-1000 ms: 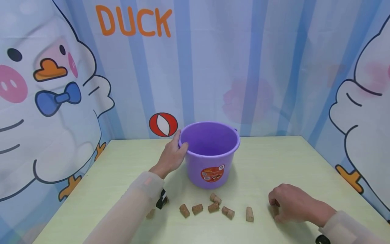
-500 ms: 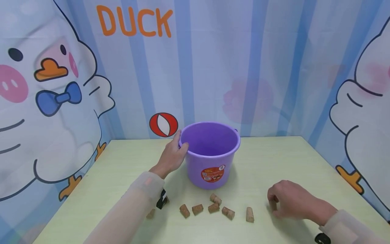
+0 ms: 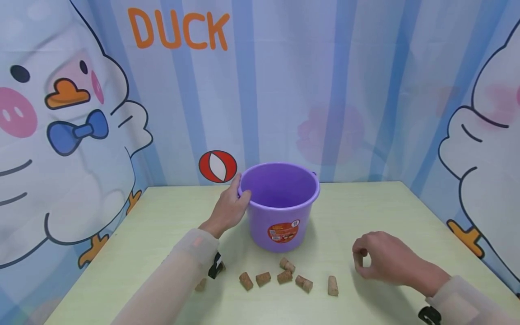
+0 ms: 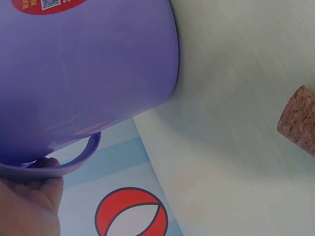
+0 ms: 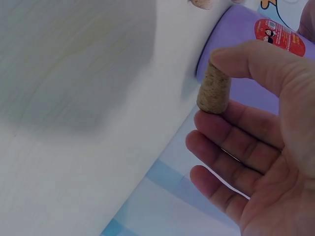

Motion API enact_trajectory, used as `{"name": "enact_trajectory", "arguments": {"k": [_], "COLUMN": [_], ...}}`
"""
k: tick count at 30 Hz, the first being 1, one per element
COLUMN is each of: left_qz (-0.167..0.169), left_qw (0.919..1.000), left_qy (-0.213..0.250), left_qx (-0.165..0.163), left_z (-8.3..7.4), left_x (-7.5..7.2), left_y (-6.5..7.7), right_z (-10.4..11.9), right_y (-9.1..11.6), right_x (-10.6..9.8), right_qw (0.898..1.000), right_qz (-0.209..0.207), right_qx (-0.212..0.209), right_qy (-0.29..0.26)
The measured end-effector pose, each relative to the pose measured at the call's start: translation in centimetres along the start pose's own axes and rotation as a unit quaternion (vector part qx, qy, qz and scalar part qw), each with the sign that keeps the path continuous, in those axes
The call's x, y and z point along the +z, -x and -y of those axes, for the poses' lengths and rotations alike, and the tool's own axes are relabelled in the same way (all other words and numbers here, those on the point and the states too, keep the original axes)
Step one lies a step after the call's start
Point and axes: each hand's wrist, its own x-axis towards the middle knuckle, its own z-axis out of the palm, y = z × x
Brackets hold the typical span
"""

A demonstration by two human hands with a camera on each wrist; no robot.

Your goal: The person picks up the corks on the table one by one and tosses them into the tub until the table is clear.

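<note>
A purple bucket (image 3: 278, 225) with a red label stands upright at the table's middle. My left hand (image 3: 227, 210) grips its rim on the left side, thumb at the rim's front; the left wrist view shows the hand (image 4: 34, 201) there as well. Off to the right, my right hand (image 3: 387, 259) is held above the table. Between thumb and fingertips it pinches a tapered cork stopper (image 5: 215, 91), plain in the right wrist view and mostly hidden by the fingers in the head view.
Several corks lie in front of the bucket, among them one cork (image 3: 333, 285) to the right and another cork (image 3: 201, 285) partly behind the left sleeve. A duck-print curtain (image 3: 276, 90) hangs behind the pale table (image 3: 349, 216).
My right hand has risen from the table and shifted slightly left and away from me, with the cork pinched in it. The left hand and bucket have stayed put.
</note>
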Motion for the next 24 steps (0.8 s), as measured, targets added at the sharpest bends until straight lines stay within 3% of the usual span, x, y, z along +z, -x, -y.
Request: {"name": "enact_trajectory", "arguments": {"k": [11,24], "left_qz": [0.0,0.003], "left_qw": [1.0,1.0], "left_qy": [-0.005,-0.003], "left_qx": [0.002,0.0], "left_z": [-0.1,-0.1], "left_x": [-0.1,0.0], "left_y": [0.0,0.0], "right_z": [0.6,1.0], "right_y": [-0.7,-1.1], "right_x": [-0.4,-0.7], "right_qw": [0.998,0.995], "right_qz": [-0.033,-0.083], "right_qx": [0.046,0.047], "right_qy": [0.002,-0.009]}}
